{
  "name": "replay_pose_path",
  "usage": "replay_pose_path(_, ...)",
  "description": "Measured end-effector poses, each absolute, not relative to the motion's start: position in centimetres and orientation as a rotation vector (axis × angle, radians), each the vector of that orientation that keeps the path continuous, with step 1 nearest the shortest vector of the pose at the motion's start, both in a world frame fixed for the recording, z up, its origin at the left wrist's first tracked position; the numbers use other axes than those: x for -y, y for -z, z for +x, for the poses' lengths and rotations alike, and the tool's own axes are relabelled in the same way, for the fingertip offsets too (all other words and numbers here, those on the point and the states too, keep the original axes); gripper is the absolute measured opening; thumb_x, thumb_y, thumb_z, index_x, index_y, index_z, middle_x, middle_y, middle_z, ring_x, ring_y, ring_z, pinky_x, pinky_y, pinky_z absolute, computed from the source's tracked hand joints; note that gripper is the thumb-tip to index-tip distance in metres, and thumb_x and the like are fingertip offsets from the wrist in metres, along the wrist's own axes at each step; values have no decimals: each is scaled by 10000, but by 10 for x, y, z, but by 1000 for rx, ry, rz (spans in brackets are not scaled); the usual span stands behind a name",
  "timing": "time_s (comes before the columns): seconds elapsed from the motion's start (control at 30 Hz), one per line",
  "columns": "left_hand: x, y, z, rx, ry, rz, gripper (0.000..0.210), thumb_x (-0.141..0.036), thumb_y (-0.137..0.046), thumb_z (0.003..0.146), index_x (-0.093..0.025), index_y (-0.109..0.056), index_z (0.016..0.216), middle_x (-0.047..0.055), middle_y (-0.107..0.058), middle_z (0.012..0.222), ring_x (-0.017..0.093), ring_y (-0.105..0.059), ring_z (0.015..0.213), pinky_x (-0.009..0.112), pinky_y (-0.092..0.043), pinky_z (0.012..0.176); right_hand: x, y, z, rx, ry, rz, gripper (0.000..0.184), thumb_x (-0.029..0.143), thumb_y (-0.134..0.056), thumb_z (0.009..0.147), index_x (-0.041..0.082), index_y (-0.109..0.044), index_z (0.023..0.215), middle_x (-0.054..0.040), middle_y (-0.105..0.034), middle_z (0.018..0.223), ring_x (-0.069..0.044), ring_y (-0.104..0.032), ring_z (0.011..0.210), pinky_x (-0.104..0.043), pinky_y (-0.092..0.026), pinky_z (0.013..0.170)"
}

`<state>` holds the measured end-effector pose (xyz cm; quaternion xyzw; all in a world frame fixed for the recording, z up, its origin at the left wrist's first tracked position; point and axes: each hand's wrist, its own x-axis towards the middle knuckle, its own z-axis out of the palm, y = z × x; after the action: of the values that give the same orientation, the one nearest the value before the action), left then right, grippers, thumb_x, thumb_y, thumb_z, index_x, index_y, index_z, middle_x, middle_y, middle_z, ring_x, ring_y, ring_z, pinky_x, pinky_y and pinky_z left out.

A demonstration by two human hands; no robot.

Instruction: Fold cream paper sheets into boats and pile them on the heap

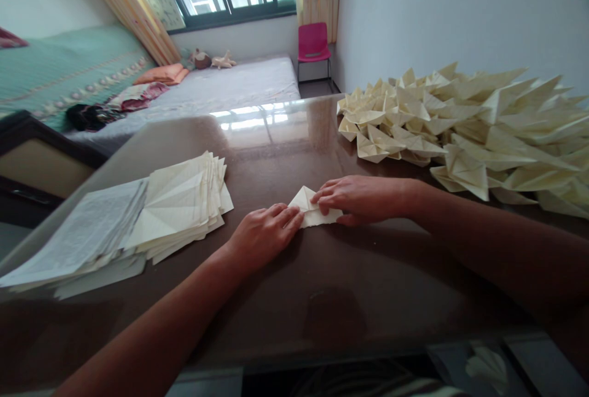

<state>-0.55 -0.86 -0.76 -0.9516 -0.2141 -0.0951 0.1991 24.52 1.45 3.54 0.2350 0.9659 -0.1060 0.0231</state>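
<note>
A small folded sheet of cream paper (304, 199) lies on the brown table in front of me, its upper edge coming to a point. My left hand (267, 229) rests on its left end, fingers together and pressing it to the table. Over its right part is my right hand (343, 197), palm down, with curled fingertips touching the fold and the thumb near the lower edge. Both hands cover the ends of the paper. To the left lies a stack of creased cream sheets (172, 200), well apart from my left hand.
Printed sheets (92, 231) lie beside the creased stack. A large heap of folded paper pieces (460, 121) fills the table's right side, beyond my right forearm. Past the glossy table (276, 145) stand a bed (257, 81) and a pink chair (313, 42) below a window.
</note>
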Motion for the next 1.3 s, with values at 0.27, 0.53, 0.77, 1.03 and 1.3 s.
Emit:
replay_pose_path(0.27,6,7,-4,649,376,-2708,170,-255,-492,939,-193,-641,991,42,-690,1030,167,-631,930,266,-528,739,-10,-33,244,-2974,138,671,342,104,-599,778,99,-596,1120,-121,-616,1167,-246,-540,1092,-348,-429,932)
replay_pose_path(0.53,7,8,-3,668,390,-2702,205,-316,-512,932,-192,-632,1042,32,-697,1030,172,-641,922,273,-539,732,-5,-21,233,-2946,-8,817,169,197,-553,845,114,-631,969,-113,-660,954,-232,-599,912,-340,-448,820)
replay_pose_path(0.77,7,7,-3,671,392,-2689,213,-318,-508,936,-191,-632,1054,39,-698,1033,163,-645,924,259,-531,732,2,-21,226,-2934,-77,877,175,202,-547,852,99,-639,960,-128,-667,917,-241,-618,869,-335,-453,768)
replay_pose_path(1.03,13,6,2,510,427,-2563,276,-272,-536,924,-161,-590,1171,61,-674,1157,208,-621,1057,301,-525,780,9,-13,222,-2933,-188,926,174,153,-475,903,100,-623,978,-129,-659,907,-226,-618,836,-328,-452,736)
replay_pose_path(1.3,15,8,5,470,428,-2587,259,-246,-523,930,-141,-590,1157,80,-645,1214,224,-584,1132,325,-505,875,17,-19,216,-2898,-214,976,167,147,-470,918,101,-620,973,-131,-662,918,-229,-620,847,-325,-450,716)
